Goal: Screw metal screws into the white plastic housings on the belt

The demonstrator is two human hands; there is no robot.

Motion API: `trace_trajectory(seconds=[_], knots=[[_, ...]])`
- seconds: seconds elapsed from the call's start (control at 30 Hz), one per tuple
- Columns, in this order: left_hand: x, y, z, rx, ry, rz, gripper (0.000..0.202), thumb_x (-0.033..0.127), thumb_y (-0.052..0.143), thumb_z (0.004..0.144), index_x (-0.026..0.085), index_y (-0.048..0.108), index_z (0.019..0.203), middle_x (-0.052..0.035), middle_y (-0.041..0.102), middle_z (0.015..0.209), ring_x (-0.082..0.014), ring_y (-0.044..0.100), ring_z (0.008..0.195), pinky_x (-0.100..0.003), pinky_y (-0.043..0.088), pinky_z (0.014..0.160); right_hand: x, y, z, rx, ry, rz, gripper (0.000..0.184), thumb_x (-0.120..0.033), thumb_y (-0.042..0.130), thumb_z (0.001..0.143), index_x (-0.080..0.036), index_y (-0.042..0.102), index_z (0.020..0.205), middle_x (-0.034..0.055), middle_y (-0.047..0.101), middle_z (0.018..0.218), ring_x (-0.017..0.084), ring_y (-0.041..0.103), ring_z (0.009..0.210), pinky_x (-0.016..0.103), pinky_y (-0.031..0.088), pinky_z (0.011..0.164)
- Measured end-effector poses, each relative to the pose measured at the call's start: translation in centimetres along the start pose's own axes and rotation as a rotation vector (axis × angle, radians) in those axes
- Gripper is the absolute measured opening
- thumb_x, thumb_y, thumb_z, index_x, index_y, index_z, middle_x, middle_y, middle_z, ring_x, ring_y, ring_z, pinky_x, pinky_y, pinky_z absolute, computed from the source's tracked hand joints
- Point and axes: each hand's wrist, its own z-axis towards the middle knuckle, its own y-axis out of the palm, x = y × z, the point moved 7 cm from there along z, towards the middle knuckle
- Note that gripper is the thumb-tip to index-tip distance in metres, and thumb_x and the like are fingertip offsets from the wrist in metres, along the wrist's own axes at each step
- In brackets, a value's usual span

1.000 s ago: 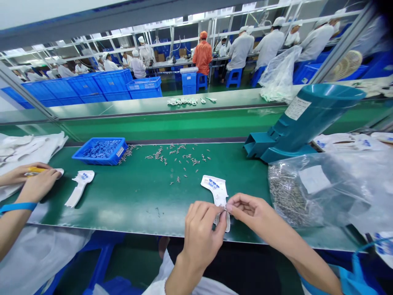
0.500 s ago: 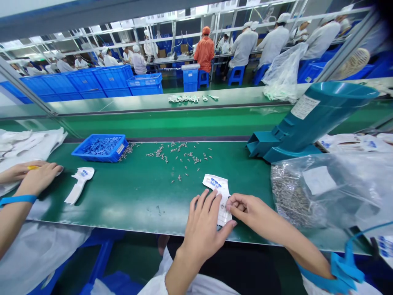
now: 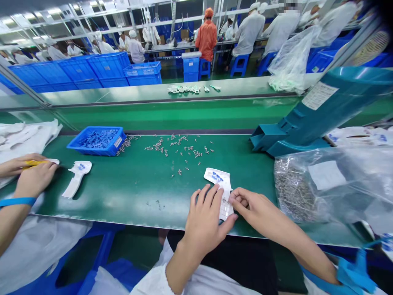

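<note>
A white curved plastic shell [image 3: 225, 205] with blue pieces at its wide upper end lies on the green bench. My left hand [image 3: 204, 217] rests over its left side, fingers stretched out and thumb spread by the lower edge. My right hand [image 3: 250, 205] is at the right edge of the shell, thumb and forefinger pinched together; whatever is between the fingertips is too small to make out. Small metal pieces show on the shell beside those fingertips. Past my hands, many tiny metal parts [image 3: 193, 151] lie scattered over the bench.
A blue bin [image 3: 96, 140] of small blue pieces stands at left, near another white shell [image 3: 76, 178]. A co-worker's hands [image 3: 33, 176] hold a yellow tool at far left. On the right are a teal plastic housing [image 3: 319, 110] and a clear bag [image 3: 294, 188] of metal parts.
The camera view has shifted slightly. My hands stay at the same shell with little visible movement. The co-worker's hands and yellow tool have shifted a little.
</note>
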Motion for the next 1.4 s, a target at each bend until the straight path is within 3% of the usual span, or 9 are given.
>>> trace_trajectory(seconds=[0.5, 0.6, 0.7, 0.77, 0.93, 1.17, 1.27, 1.33, 1.4], knots=[[0.1, -0.1, 0.1, 0.029, 0.01, -0.011, 0.054, 0.045, 0.055, 0.094, 0.017, 0.046, 0.139, -0.008, 0.049, 0.149, -0.031, 0.041, 0.138, -0.05, 0.034, 0.111, 0.8, 0.2, 0.3, 0.083, 0.065, -0.136, 0.018, -0.04, 0.045, 0.091, -0.026, 0.055, 0.085, 0.0029, 0.071, 0.084, 0.024, 0.067, 0.08, 0.031, 0.044, 0.064], [0.0, -0.1, 0.1, 0.054, 0.01, -0.02, 0.054, 0.044, 0.056, 0.095, 0.017, 0.045, 0.139, -0.009, 0.052, 0.147, -0.0309, 0.042, 0.137, -0.05, 0.034, 0.111, 1.7, 0.6, 0.3, 0.116, 0.072, 0.022, 0.016, -0.039, 0.05, 0.09, -0.026, 0.055, 0.095, 0.0025, 0.071, 0.085, 0.022, 0.069, 0.077, 0.032, 0.048, 0.066], [-0.2, -0.4, 0.0, 0.101, -0.002, -0.045, 0.057, 0.042, 0.059, 0.094, 0.015, 0.041, 0.141, -0.0119, 0.053, 0.144, -0.0292, 0.045, 0.135, -0.047, 0.038, 0.109, 2.7, 1.3, 0.5, 0.142, 0.105, 0.386, 0.038, -0.043, 0.056, 0.088, -0.024, 0.048, 0.12, 0.0022, 0.07, 0.088, 0.021, 0.07, 0.078, 0.032, 0.055, 0.071], [-0.4, -0.6, 0.0, 0.136, 0.0, -0.067, 0.06, 0.041, 0.06, 0.094, 0.015, 0.038, 0.143, -0.0132, 0.053, 0.144, -0.0276, 0.047, 0.134, -0.045, 0.039, 0.108, 2.9, 1.8, 0.7, 0.145, 0.121, 0.561, 0.049, -0.046, 0.061, 0.085, -0.021, 0.047, 0.125, 0.0031, 0.069, 0.089, 0.022, 0.07, 0.08, 0.033, 0.056, 0.071], [-0.3, -0.8, -0.2, 0.178, 0.03, -0.085, 0.058, 0.038, 0.057, 0.096, 0.016, 0.035, 0.145, -0.0135, 0.051, 0.145, -0.0256, 0.047, 0.135, -0.044, 0.041, 0.109, 1.7, 2.4, 1.3, 0.064, 0.05, 0.579, 0.033, -0.046, 0.066, 0.084, -0.019, 0.064, 0.102, 0.0047, 0.071, 0.087, 0.021, 0.068, 0.08, 0.031, 0.053, 0.072], [-0.1, -1.2, -0.5, 0.224, 0.036, -0.143, 0.063, 0.039, 0.056, 0.096, 0.017, 0.03, 0.149, -0.0147, 0.046, 0.15, -0.0257, 0.043, 0.139, -0.044, 0.042, 0.111, 0.2, 1.6, 0.7, 0.059, 0.024, 0.76, 0.036, -0.048, 0.074, 0.078, -0.018, 0.068, 0.097, 0.0019, 0.068, 0.075, 0.017, 0.063, 0.072, 0.026, 0.05, 0.066], [-0.8, -1.7, -0.7, 0.245, -0.041, -0.209, 0.065, 0.038, 0.054, 0.097, 0.02, 0.026, 0.152, -0.0138, 0.038, 0.155, -0.0263, 0.037, 0.143, -0.046, 0.04, 0.113, -0.5, 0.4, 3.0, 0.051, 0.073, 0.84, 0.034, -0.044, 0.076, 0.078, -0.018, 0.07, 0.1, 0.0039, 0.072, 0.08, 0.018, 0.066, 0.076, 0.028, 0.054, 0.071], [-1.5, -1.9, -0.9, 0.245, -0.094, -0.267, 0.062, 0.035, 0.052, 0.098, 0.023, 0.025, 0.153, -0.0119, 0.035, 0.157, -0.0251, 0.035, 0.144, -0.046, 0.039, 0.115, -1.0, -1.4, 6.6, 0.112, 0.103, 0.825, 0.023, -0.035, 0.072, 0.083, -0.017, 0.071, 0.098, 0.0057, 0.074, 0.085, 0.019, 0.068, 0.079, 0.028, 0.056, 0.072], [-1.8, -1.9, -1.0, 0.23, -0.109, -0.309, 0.06, 0.032, 0.05, 0.098, 0.024, 0.025, 0.153, -0.0104, 0.037, 0.156, -0.0236, 0.036, 0.144, -0.044, 0.041, 0.114, -1.4, -4.1, 11.1, 0.253, 0.142, 0.655, 0.014, -0.025, 0.061, 0.092, -0.016, 0.071, 0.094, 0.0063, 0.074, 0.084, 0.016, 0.069, 0.078, 0.025, 0.057, 0.071]])
